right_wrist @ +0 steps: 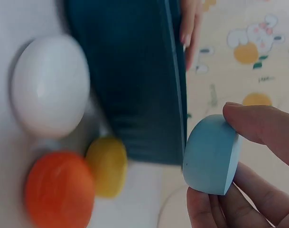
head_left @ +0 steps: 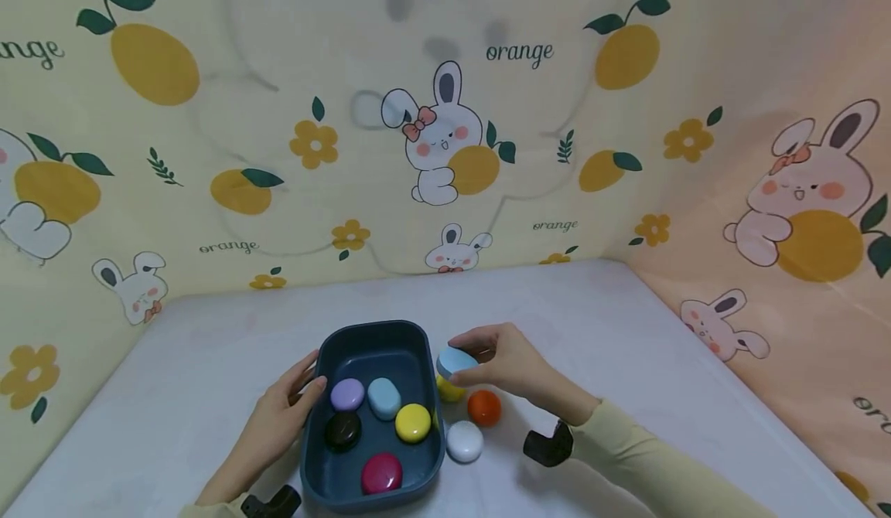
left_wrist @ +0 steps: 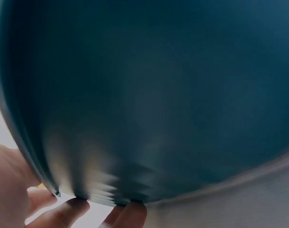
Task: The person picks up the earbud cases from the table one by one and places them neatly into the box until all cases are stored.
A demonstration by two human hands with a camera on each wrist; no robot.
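Blue piece (right_wrist: 208, 156), pinched in my right hand (head_left: 511, 363) beside the tray (head_left: 379, 352); my left hand (head_left: 278, 414) grips the tray's rim.

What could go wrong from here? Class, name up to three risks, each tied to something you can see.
1. The blue piece, pinched in the right hand, might slip and fall.
2. The white piece lies loose beside the tray; that hand could knock it away.
3. The left hand holds one side of the tray, so a bump on the opposite side might turn it.
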